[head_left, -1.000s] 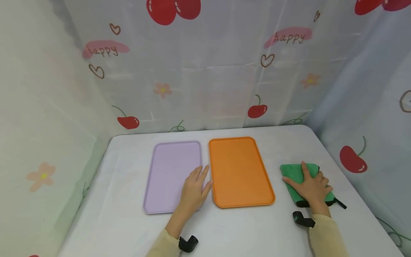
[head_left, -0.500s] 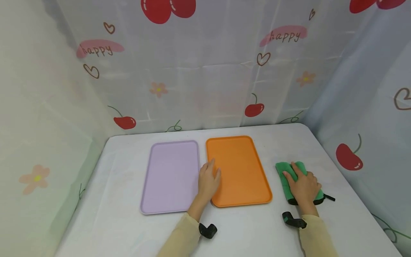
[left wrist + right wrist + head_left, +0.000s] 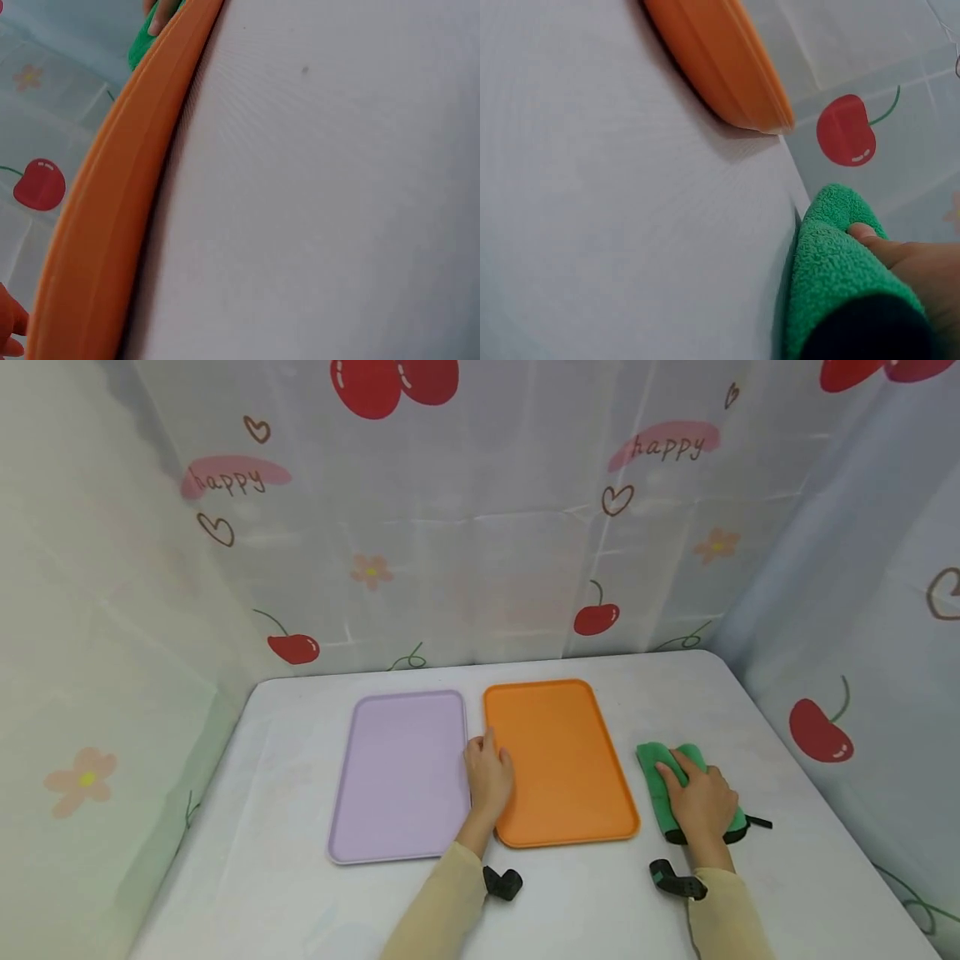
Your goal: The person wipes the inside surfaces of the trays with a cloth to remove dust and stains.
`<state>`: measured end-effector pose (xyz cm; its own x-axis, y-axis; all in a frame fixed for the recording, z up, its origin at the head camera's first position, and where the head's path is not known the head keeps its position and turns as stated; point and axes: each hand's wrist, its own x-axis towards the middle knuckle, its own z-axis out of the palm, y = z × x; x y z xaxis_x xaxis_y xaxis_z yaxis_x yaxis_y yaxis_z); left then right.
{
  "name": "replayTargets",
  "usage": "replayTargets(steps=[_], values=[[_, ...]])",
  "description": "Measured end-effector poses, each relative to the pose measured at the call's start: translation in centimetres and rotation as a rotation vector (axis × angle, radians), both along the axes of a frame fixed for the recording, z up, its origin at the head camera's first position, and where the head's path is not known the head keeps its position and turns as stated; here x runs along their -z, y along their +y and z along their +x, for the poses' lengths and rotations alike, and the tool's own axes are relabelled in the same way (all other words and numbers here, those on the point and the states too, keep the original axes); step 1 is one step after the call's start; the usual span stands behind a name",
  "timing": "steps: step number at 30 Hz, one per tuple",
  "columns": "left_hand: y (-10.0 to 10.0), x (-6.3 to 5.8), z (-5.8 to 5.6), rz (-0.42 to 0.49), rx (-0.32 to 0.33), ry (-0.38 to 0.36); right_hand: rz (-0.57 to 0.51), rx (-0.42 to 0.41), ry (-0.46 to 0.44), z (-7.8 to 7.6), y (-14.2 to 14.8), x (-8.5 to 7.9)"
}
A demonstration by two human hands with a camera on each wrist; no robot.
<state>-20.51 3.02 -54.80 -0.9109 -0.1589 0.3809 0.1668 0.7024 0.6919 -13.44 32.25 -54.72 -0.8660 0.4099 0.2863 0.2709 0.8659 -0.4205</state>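
In the head view my left hand (image 3: pixel 489 781) grips the left rim of the orange tray (image 3: pixel 562 760), its thumb on the inner side and its fingers bent over the edge. Some of these fingers (image 3: pixel 9 324) show at the lower left of the left wrist view. My right hand (image 3: pixel 705 803) holds a green towel (image 3: pixel 656 781) with black edging and a black loop, on the table right of the tray. The towel is bunched into a fold between thumb and fingers. In the right wrist view, the thumb presses into the terry towel (image 3: pixel 832 247).
A lilac tray (image 3: pixel 401 777) lies left of the orange one, a narrow gap between them. Both rest on a white table (image 3: pixel 585 902). Cherry-print curtains (image 3: pixel 465 552) hang behind the table and at both sides.
My left hand has moved right, from over the lilac tray to the orange tray's left rim. My right hand has gone from lying spread on the towel to bunching it, drawing it slightly left.
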Motion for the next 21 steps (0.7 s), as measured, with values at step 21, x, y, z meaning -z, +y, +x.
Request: replayTargets(steps=[21], values=[[0.1,0.0,-2.2,0.003,-0.011,-0.063,0.018,-0.005,0.045,0.2,-0.2,-0.1]])
